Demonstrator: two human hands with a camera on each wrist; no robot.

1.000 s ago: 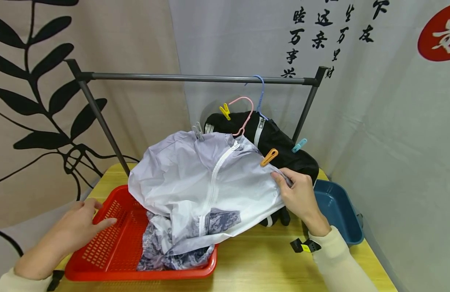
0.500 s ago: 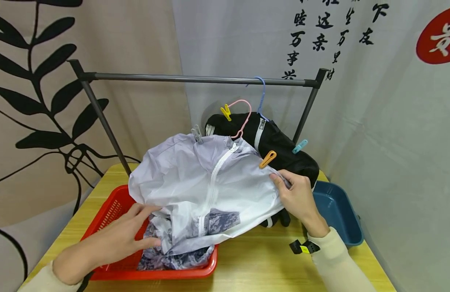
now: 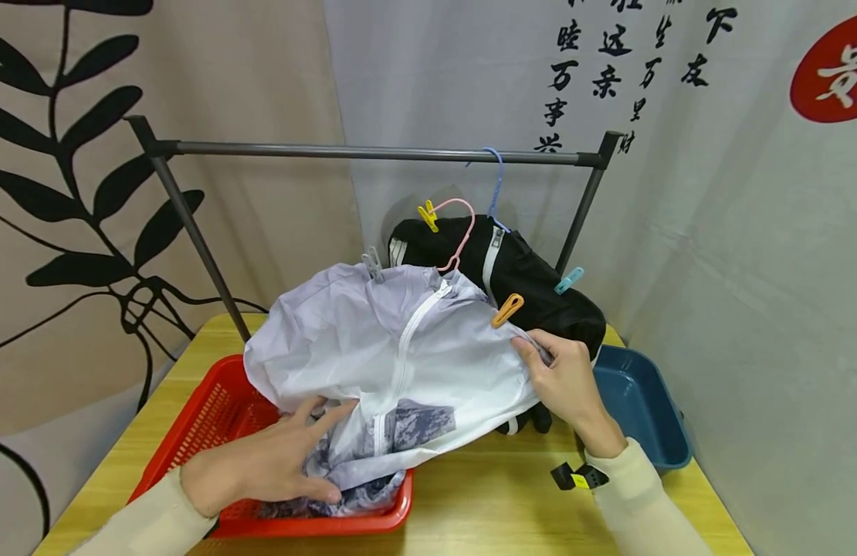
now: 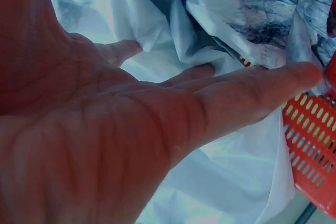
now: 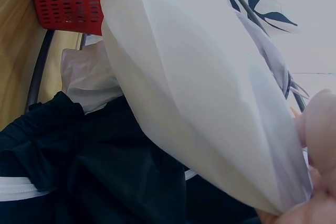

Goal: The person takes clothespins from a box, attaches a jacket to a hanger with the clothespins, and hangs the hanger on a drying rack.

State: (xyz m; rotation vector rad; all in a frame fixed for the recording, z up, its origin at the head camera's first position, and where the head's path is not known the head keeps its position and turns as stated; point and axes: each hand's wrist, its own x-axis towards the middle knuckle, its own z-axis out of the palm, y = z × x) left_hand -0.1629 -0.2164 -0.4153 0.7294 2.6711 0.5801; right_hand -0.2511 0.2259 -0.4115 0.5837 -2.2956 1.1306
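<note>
A pale lilac-and-white zip jacket (image 3: 345, 332) with grey patterned cloth (image 3: 425, 425) at its lower part lies partly over the red basket (image 3: 317, 528). The hook of a pink hanger (image 3: 463, 243) rises from its collar. An orange clothespin (image 3: 508, 310) and a grey clothespin (image 3: 373, 265) sit on its shoulders. My right hand (image 3: 563, 378) pinches the jacket at the right-side shoulder or sleeve, below the orange clothespin. My left hand (image 3: 282, 455) reaches over the basket with its fingers spread at the jacket's lower front; in the left wrist view the fingers look extended against the fabric.
A dark clothes rack (image 3: 317, 150) spans the back of the wooden table (image 3: 484, 502). From it hangs a black jacket (image 3: 540, 286) on a blue hanger (image 3: 499, 181), with a light blue clothespin (image 3: 570, 280) on it. A yellow clothespin (image 3: 428, 216) touches the pink hook. A blue basin (image 3: 637, 401) stands right.
My left hand has moved right from the basket's left side to the jacket's lower front. The jacket's collar and pink hook have sunk slightly. The right hand keeps its hold.
</note>
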